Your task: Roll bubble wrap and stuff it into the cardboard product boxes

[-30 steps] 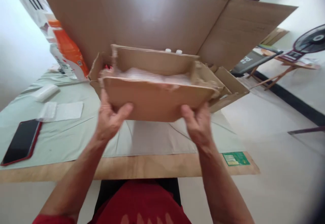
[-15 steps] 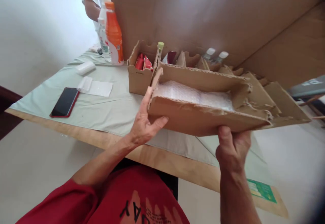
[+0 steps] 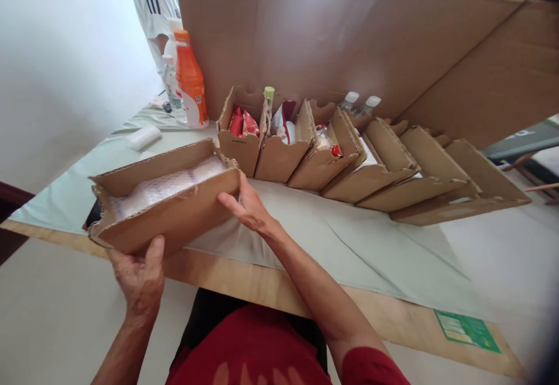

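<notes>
Both my hands carry an open cardboard box [image 3: 170, 222] above the front left of the table, tilted up on the right. Bubble wrap [image 3: 166, 193] lies inside it; what it may cover cannot be made out. My left hand [image 3: 140, 274] grips the near left bottom corner, thumb on the front wall. My right hand [image 3: 248, 204] is closed on the right end, its thumb along the front. Behind the box a dark phone [image 3: 92, 215] is mostly hidden. To the right stands a row of similar cardboard boxes, the nearest one a box [image 3: 240, 151] with red packets [image 3: 243, 123].
A tall cardboard panel [image 3: 314, 35] rises behind the row. An orange bottle [image 3: 191, 82] and clear bottles stand at the back left, near a white roll [image 3: 144, 138]. A person in a white shirt [image 3: 152, 0] is beyond. A green label [image 3: 467, 331] lies at the table's front right.
My hands have carried the box from in front of the row to the left, over the phone and the clear plastic. The row of boxes is now uncovered.
</notes>
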The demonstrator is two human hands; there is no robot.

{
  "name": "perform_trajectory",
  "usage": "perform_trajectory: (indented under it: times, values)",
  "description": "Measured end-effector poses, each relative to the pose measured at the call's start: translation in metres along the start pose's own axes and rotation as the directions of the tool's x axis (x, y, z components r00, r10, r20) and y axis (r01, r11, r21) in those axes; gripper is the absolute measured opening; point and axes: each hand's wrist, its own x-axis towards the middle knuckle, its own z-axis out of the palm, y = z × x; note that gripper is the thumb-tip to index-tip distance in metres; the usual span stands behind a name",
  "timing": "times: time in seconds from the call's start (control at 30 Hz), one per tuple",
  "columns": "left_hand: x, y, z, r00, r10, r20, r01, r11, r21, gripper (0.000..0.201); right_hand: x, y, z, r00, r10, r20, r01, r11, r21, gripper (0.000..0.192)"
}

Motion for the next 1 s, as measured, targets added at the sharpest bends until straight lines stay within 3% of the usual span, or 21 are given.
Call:
perform_trajectory:
  times: [0.1,0.23,0.4,0.63,0.73,1.0]
  values:
    - [0.006,-0.002,0.006,0.999,-0.034,0.002,0.034,0.999,-0.016,0.09,0.038,0.003,0.021,1.0,-0.025,0.004,0.025,0.999,-0.041,0.079]
    - [0.004,-0.003,0.023,0.997,-0.021,0.069,0.021,1.0,-0.001,0.098,0.065,0.005,0.044,0.995,0.034,-0.097,-0.048,0.989,-0.14,0.073]
    - [0.002,-0.003,0.041,0.995,0.044,0.087,-0.045,0.999,0.016,0.104,0.061,0.009,0.058,0.99,0.021,-0.141,-0.047,0.981,-0.189,0.073]
    - [-0.002,-0.012,0.067,0.986,0.049,0.161,-0.048,0.999,-0.006,0.101,0.056,0.033,0.065,0.998,-0.018,-0.052,0.012,0.994,-0.112,0.06]
    - [0.013,-0.023,0.08,0.983,0.063,0.175,-0.071,0.997,0.039,0.1,0.047,0.05,0.067,0.995,-0.007,-0.095,0.0,0.997,-0.079,0.051]
    - [0.09,-0.046,0.137,0.966,0.1,0.238,-0.121,0.99,0.074,0.092,0.028,0.085,0.063,0.974,0.15,-0.172,-0.154,0.988,-0.011,0.037]
